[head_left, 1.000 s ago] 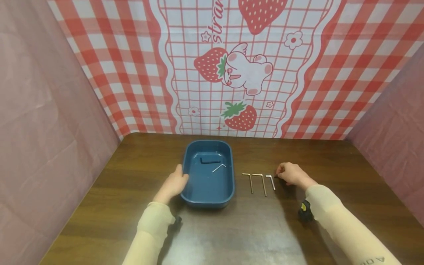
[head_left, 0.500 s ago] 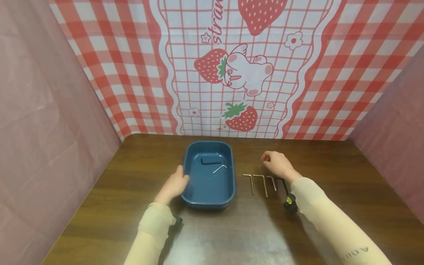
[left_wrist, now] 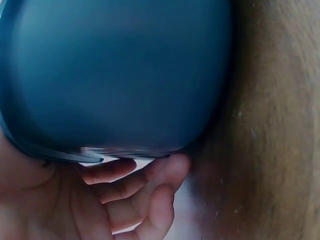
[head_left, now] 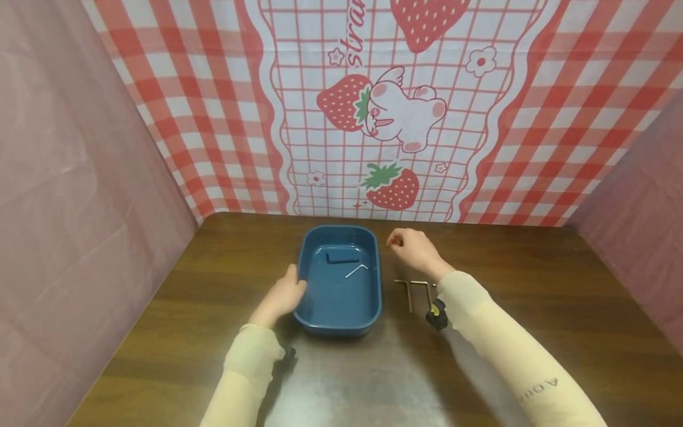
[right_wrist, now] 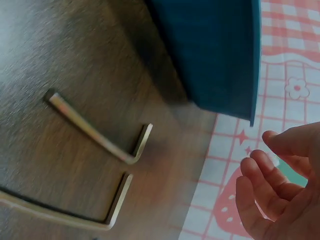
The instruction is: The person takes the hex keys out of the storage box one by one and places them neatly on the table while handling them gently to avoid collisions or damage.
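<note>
My left hand [head_left: 278,301] grips the left rim of a blue plastic tray [head_left: 335,328], thumb over the edge. In the left wrist view its fingers [left_wrist: 135,197] curl against the outer wall. Inside the tray lie a black hex key [head_left: 344,261] and a smaller silver hex key [head_left: 354,272]. My right hand [head_left: 418,252] hovers beside the tray's far right corner, fingers loosely curled, nothing between them in the right wrist view. Below it on the table are two brass-coloured hex keys, one nearer the tray [head_left: 409,298] and one beside it [head_left: 428,290]. The sleeve hides most of a silver one.
The brown wooden table [head_left: 341,379] ends at a red-and-white strawberry cloth [head_left: 395,190] at the back. Pink curtains hang at the left [head_left: 80,207] and right [head_left: 640,219]. A black wrist device [head_left: 437,315] sits under the right sleeve.
My right hand has left a black hex key at the right end of the row and moved left over the keys towards the tray. The left hand and tray stay put.
</note>
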Demonstrator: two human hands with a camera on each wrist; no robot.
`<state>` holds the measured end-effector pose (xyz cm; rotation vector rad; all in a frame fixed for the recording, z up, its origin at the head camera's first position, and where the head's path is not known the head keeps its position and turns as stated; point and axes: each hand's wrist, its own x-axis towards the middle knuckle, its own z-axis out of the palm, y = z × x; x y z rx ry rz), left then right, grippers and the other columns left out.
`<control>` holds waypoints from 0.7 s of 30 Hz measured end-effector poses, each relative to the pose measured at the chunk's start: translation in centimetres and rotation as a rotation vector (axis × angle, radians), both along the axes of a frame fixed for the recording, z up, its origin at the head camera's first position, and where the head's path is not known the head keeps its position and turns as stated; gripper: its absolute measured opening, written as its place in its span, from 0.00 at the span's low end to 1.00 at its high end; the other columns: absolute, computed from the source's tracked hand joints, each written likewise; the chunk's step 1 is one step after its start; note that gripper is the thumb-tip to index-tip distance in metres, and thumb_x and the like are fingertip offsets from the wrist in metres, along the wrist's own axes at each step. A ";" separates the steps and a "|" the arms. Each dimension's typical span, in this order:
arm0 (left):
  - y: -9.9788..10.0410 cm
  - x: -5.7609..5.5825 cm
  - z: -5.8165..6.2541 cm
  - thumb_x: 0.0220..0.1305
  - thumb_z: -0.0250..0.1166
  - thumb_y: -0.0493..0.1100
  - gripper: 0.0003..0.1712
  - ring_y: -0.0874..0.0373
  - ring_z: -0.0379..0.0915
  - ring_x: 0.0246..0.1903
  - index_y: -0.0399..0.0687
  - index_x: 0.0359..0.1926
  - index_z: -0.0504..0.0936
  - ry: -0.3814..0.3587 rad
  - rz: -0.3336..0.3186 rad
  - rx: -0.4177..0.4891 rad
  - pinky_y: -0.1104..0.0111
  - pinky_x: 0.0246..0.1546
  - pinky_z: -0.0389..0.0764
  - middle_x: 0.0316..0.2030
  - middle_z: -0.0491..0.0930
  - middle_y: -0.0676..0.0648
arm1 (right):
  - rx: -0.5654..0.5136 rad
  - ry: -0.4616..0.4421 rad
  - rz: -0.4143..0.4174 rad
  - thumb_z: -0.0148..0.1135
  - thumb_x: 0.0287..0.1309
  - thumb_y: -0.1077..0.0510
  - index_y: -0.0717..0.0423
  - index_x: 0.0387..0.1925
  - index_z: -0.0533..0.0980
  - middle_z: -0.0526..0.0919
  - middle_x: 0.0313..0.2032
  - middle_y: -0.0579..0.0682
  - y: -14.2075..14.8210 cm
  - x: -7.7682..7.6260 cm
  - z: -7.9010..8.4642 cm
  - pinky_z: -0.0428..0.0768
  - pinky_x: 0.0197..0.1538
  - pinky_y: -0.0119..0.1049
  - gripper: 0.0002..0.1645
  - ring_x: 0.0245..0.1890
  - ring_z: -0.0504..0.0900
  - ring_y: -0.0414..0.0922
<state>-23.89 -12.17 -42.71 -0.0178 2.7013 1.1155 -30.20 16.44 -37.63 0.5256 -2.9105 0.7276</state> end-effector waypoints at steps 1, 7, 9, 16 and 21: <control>0.0 0.0 0.0 0.66 0.42 0.46 0.33 0.37 0.61 0.59 0.33 0.66 0.47 -0.002 -0.001 0.002 0.47 0.57 0.64 0.62 0.59 0.30 | -0.001 0.001 0.002 0.55 0.54 0.61 0.58 0.35 0.79 0.80 0.30 0.52 -0.2 0.0 0.1 0.75 0.37 0.44 0.09 0.31 0.76 0.47; 0.0 0.1 0.0 0.65 0.42 0.46 0.33 0.38 0.62 0.58 0.34 0.66 0.48 -0.003 0.012 0.005 0.48 0.56 0.64 0.62 0.60 0.30 | -0.004 -0.011 0.001 0.55 0.54 0.61 0.59 0.35 0.79 0.81 0.31 0.53 -1.0 0.0 0.2 0.75 0.39 0.44 0.09 0.32 0.77 0.47; 0.0 0.1 -0.1 0.65 0.42 0.46 0.32 0.38 0.63 0.58 0.34 0.66 0.49 -0.004 0.014 0.004 0.48 0.56 0.65 0.61 0.61 0.30 | -0.005 -0.016 0.004 0.55 0.54 0.61 0.59 0.35 0.79 0.81 0.32 0.53 -1.1 0.0 0.1 0.75 0.39 0.44 0.09 0.32 0.77 0.47; 0.0 0.3 0.0 0.66 0.41 0.46 0.34 0.37 0.60 0.60 0.34 0.67 0.46 -0.024 0.014 0.020 0.47 0.58 0.62 0.63 0.58 0.30 | -0.017 -0.010 0.014 0.55 0.54 0.61 0.58 0.34 0.79 0.80 0.31 0.52 -2.0 0.0 0.5 0.75 0.38 0.42 0.08 0.32 0.76 0.47; 0.1 0.1 0.2 0.66 0.41 0.46 0.36 0.38 0.53 0.63 0.33 0.68 0.40 -0.041 0.000 0.029 0.48 0.61 0.57 0.66 0.51 0.31 | -0.020 0.004 0.033 0.56 0.53 0.62 0.57 0.33 0.79 0.80 0.29 0.51 -2.8 -0.1 0.9 0.75 0.36 0.41 0.07 0.30 0.76 0.45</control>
